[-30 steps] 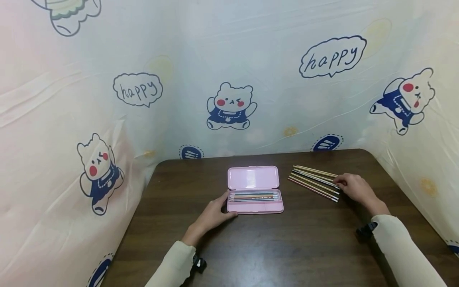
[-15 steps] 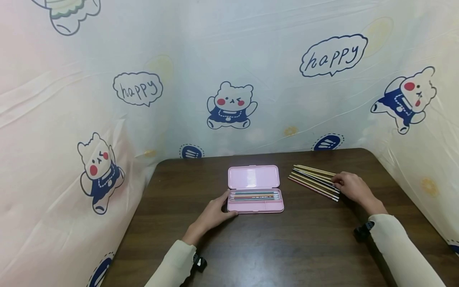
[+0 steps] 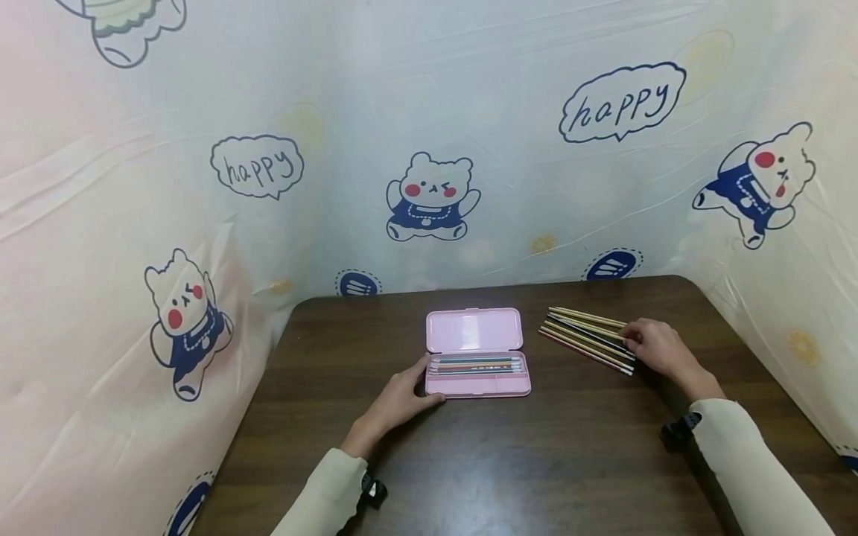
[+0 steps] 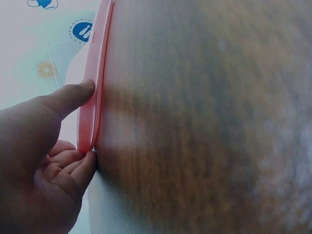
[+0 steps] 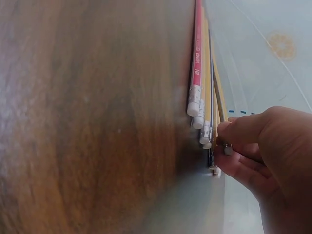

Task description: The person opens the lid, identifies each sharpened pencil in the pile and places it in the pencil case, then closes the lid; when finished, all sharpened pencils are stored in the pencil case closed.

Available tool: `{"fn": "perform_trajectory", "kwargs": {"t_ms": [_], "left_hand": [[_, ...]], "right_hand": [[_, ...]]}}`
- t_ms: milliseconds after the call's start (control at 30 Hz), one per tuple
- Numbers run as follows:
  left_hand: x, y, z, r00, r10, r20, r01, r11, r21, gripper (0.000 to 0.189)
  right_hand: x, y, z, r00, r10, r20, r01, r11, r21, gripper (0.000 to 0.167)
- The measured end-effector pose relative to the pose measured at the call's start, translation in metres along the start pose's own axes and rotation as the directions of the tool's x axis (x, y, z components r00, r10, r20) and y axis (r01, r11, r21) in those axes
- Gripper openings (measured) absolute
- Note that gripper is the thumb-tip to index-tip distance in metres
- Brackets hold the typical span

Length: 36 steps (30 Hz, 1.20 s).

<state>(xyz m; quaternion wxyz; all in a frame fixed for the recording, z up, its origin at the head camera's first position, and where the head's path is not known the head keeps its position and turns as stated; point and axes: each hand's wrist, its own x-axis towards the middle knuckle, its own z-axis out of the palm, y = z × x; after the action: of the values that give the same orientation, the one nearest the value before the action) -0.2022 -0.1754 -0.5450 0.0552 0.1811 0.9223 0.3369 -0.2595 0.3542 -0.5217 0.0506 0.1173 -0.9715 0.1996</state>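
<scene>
A pink pencil case (image 3: 462,385) lies open on the table, with several pencils (image 3: 476,366) in its rear compartment. My left hand (image 3: 395,404) holds the case at its left end. In the left wrist view, the thumb (image 4: 78,95) presses the front wall and the other fingers (image 4: 80,170) bend around the corner. To the right, my right hand (image 3: 660,348) pinches a yellowish pencil (image 5: 219,92) near its eraser end, between thumb and fingers. That end is raised a little over the other loose pencils (image 3: 583,351), which include a red one (image 5: 197,58).
The brown wooden table (image 3: 482,461) has its back edge against a patterned curtain (image 3: 509,134). Curtain also hangs along the left and right sides. The case's lid (image 3: 474,330) leans back behind its tray.
My right hand has shifted slightly left, and the pencil it pinches has separated a little from the others. The left hand and the pencil case have stayed in place.
</scene>
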Motion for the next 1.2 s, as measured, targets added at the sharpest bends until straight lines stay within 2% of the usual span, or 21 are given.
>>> {"fn": "perform_trajectory", "kwargs": {"t_ms": [133, 400, 667, 867, 1100, 1200], "left_hand": [[0.000, 0.001, -0.001, 1.000, -0.007, 0.007, 0.007, 1.000, -0.002, 0.096], [0.000, 0.001, -0.001, 1.000, -0.009, 0.006, 0.009, 1.000, 0.000, 0.095], [0.000, 0.001, -0.001, 1.000, -0.009, 0.007, 0.009, 1.000, -0.002, 0.096], [0.000, 0.001, 0.000, 1.000, -0.007, 0.011, 0.007, 1.000, -0.002, 0.096], [-0.001, 0.003, -0.001, 1.000, -0.007, 0.007, 0.007, 1.000, -0.011, 0.095], [-0.001, 0.003, -0.001, 1.000, -0.013, 0.006, 0.013, 1.000, -0.008, 0.095]], "right_hand": [[0.000, -0.002, -0.002, 0.999, -0.029, -0.022, 0.029, 1.000, 0.001, 0.014], [0.001, -0.006, -0.010, 0.983, -0.126, -0.136, 0.126, 0.992, -0.008, 0.015], [0.006, -0.026, -0.022, 0.970, -0.176, -0.171, 0.177, 0.984, -0.009, 0.022], [0.011, -0.051, -0.028, 0.939, -0.250, -0.238, 0.260, 0.965, 0.012, 0.020], [0.019, -0.081, -0.032, 0.900, -0.335, -0.281, 0.358, 0.933, 0.033, 0.022], [0.022, -0.092, -0.033, 0.896, -0.345, -0.278, 0.368, 0.929, 0.034, 0.024]]}}
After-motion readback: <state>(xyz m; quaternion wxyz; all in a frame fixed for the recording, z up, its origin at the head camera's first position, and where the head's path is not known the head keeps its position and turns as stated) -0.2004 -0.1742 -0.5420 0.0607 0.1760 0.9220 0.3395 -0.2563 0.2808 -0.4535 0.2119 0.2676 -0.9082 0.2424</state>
